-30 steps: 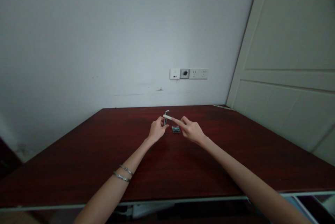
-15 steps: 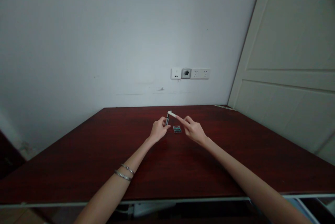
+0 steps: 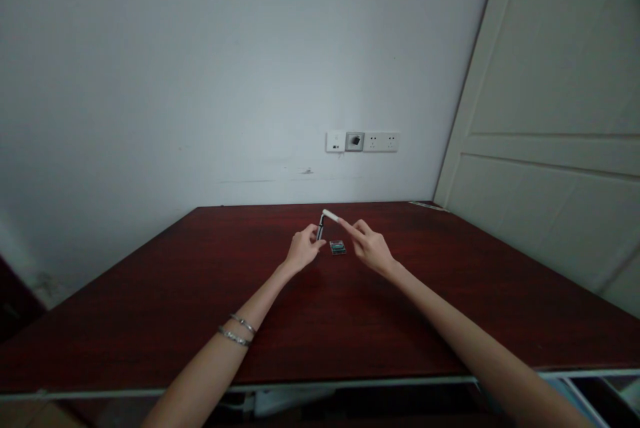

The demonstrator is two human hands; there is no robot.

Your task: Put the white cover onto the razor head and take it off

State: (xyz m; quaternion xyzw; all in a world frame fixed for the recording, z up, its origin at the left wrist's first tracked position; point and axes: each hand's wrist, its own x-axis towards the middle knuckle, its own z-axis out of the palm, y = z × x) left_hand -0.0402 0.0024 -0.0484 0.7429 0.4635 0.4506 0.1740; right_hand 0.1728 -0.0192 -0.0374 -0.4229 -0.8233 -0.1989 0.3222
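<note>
My left hand [image 3: 301, 250] pinches a thin dark stick-like piece [image 3: 320, 228] and holds it upright above the dark red table [image 3: 150, 308]. My right hand [image 3: 370, 249] holds a small white tube-shaped piece [image 3: 331, 216] between its fingertips. The white piece's far end meets the top of the dark piece. A small greenish packet [image 3: 337, 247] lies flat on the table between the two hands. Two thin bracelets [image 3: 236, 331] ring my left wrist.
The table stands against a white wall with a row of sockets [image 3: 362, 142]. A pale panelled door [image 3: 550, 148] runs along the table's right side. The table's near edge [image 3: 300, 385] has a light trim.
The white piece in my right hand has swung rightward and up, from lying across the dark piece to touching its top end. Both hands stay almost in place.
</note>
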